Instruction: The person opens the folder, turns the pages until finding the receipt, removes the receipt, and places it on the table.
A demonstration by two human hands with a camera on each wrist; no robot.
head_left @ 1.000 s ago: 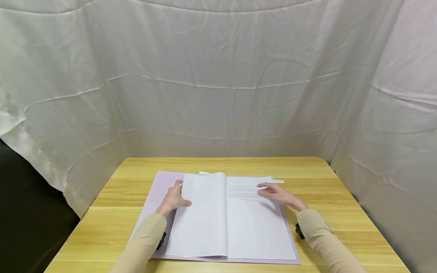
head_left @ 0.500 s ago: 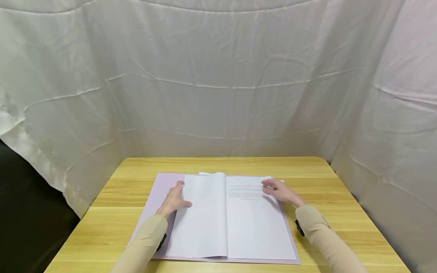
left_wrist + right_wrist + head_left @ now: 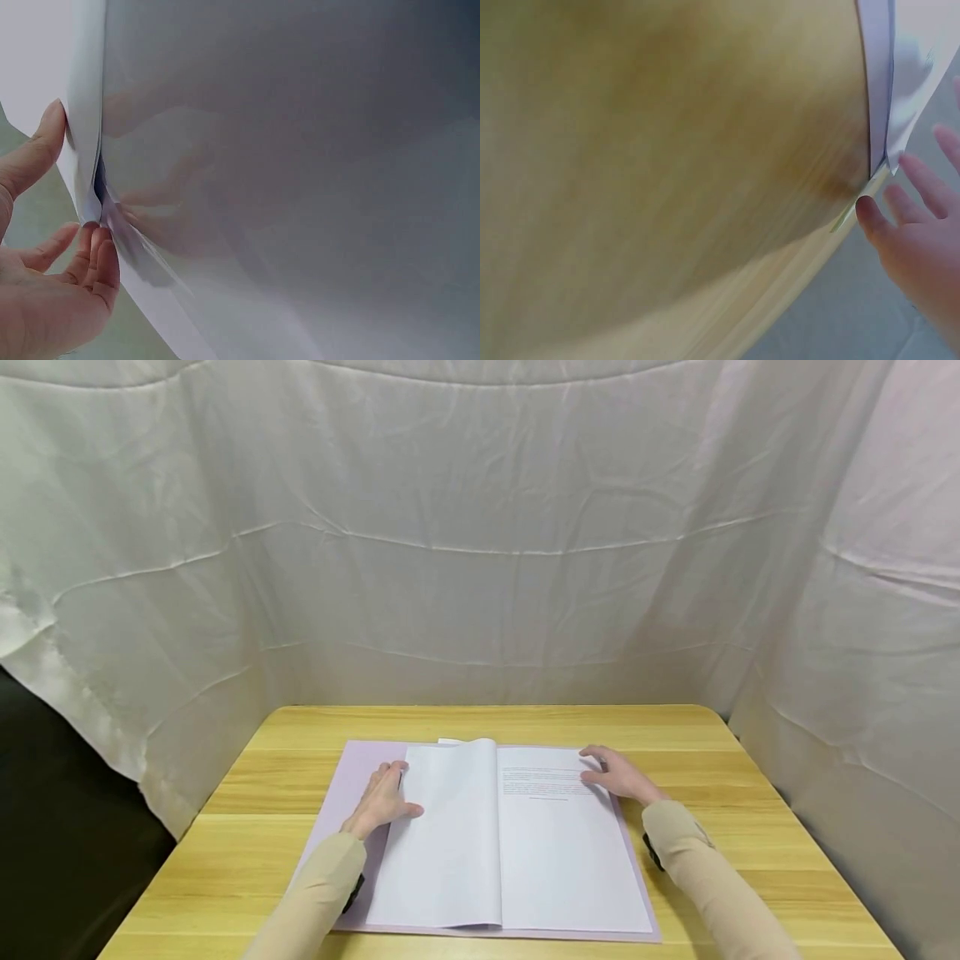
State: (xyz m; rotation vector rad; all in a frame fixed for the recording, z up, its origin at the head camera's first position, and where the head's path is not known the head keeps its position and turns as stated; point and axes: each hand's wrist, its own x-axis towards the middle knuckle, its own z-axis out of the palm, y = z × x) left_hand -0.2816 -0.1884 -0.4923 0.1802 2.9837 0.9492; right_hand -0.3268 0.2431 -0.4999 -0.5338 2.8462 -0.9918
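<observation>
A lilac folder [image 3: 365, 762] lies open on the table with white paper sheets in it. The left sheet [image 3: 450, 852] is blank and curves up at the fold; the right sheet [image 3: 573, 860] has a few lines of print near its top. My left hand [image 3: 381, 799] rests at the blank sheet's left edge, thumb and fingers spread apart, fingertips touching the paper edge in the left wrist view. At the printed sheet's upper right edge hovers my right hand [image 3: 622, 777], fingers loose, close to a pale yellow tab [image 3: 845, 217]. Contact there is unclear.
The wooden table [image 3: 720, 777] carries the folder near its front edge. Pale curtains [image 3: 480, 593] hang behind and at both sides. A small white tab [image 3: 448, 741] sticks out at the folder's top. Something black [image 3: 60, 827] stands at the far left.
My right hand has drawn back rightward and slightly up, from over the printed lines to the sheet's edge, covering the yellow tab in the head view. My left hand has barely moved.
</observation>
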